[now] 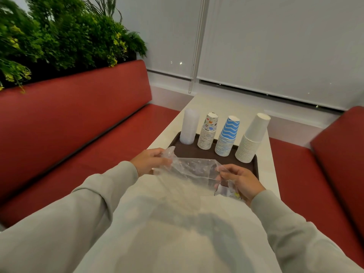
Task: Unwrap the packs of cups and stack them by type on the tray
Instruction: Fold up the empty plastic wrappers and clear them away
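Head view looks down on two hands in pale grey sleeves [102,194], working over a pale bench [270,164]. The left hand [150,161] has its fingers curled round a bunched end of a clear plastic wrapper [194,168]. The right hand [239,180] pinches the wrapper's other end between thumb and fingers. The film hangs slack and crinkled between the two hands, above the near edge of the tray. Under the right hand's fingers, part of the wrapper carries a printed patch [229,191] with a yellow spot; its wording is too blurred to read.

Just beyond both hands lies a dark brown tray [187,152] with four upside-down stacks of cups in a row. Beyond the left hand stands a stack of clear plastic cups [189,127]. Next to it, toward the right hand, is a stack of paper cups with small coloured pictures [209,133]; any lettering on them is too small to make out. Then comes a stack of blue cups with white wavy stripes [227,137]. Beyond the right hand, at the tray's corner, a stack of plain white cups [252,138] leans away to the right.

Outside the left hand runs a red padded seat [78,115] with green plants [59,36] behind its back. Grey roller blinds [275,46] hang past the far end of the bench.
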